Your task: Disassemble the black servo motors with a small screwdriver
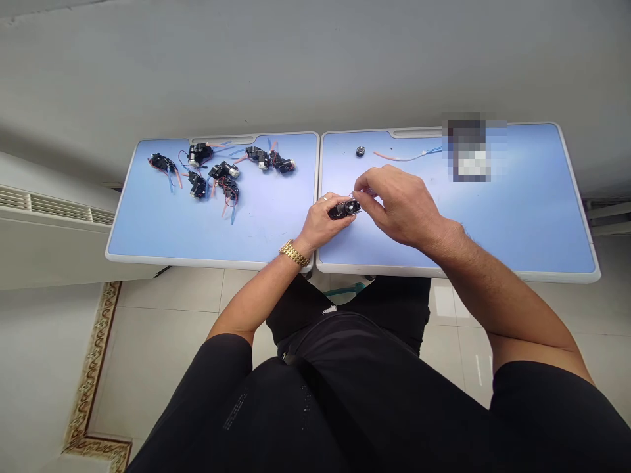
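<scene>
The small black device [339, 211] is between the two hands, above the right table [532, 217] and close to its near left corner. The fingers of the left hand [325, 222] are closed around it, with the thumb on the near side, and its round end shows out toward the right fingers. The right hand [398, 205] has thumb and forefinger brought together just beside this end, and they pinch a thin wire [351, 195]; the other fingers are bent. A ring [324, 198] is on one left finger, and a golden watch [294, 252] is on the wrist behind these fingers.

Beyond the right fingertips, on the same table, lies a small round black part [360, 152]. To the right of this part and beyond the right fingers, an orange and blue cable [401, 158] leads to a blurred thing [470, 154], which I cannot recognise. Well apart to the left of the left fingers, several similar black devices [224, 171] with wires lie on the left table [276, 223].
</scene>
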`<state>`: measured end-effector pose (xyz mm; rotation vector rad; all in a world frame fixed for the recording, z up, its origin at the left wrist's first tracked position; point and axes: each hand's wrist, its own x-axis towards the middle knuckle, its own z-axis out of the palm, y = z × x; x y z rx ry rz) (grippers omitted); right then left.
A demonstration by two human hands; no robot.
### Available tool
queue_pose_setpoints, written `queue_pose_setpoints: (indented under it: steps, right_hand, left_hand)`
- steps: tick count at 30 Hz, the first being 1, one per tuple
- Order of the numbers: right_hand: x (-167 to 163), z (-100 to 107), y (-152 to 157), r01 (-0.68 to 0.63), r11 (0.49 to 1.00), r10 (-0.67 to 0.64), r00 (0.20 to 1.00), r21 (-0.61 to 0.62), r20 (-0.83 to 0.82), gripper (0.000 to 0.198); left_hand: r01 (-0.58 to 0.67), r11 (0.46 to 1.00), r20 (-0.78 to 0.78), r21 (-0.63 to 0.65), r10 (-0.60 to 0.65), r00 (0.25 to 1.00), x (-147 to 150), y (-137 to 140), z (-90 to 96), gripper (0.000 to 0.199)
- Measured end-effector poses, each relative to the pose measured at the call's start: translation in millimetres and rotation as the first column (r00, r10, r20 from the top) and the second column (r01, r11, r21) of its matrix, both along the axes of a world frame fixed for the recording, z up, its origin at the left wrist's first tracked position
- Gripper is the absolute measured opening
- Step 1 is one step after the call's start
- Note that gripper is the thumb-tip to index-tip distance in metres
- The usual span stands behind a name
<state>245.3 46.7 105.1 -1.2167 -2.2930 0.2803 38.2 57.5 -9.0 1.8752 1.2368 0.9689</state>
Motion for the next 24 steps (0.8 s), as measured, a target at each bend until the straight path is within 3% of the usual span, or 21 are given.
queue_pose_setpoints:
  steps: [8,24]
  right_hand:
    - [0.2,0.8,-0.3,-0.011,0.999,0.011,1.0,-0.033,-0.006,0.02]
    - [5.5,1.8,1.8,0.029,0.999,-0.029,0.999,0.021,-0.042,0.021]
  left_hand:
    - [0.001,1.0,-0.012,0.002,-0.001,1.0,0.3,-0.9,3.2,0.033]
    - [-0.029,0.999,0.022,-0.028,0.03,0.999,-0.7,-0.9,0.3,0.035]
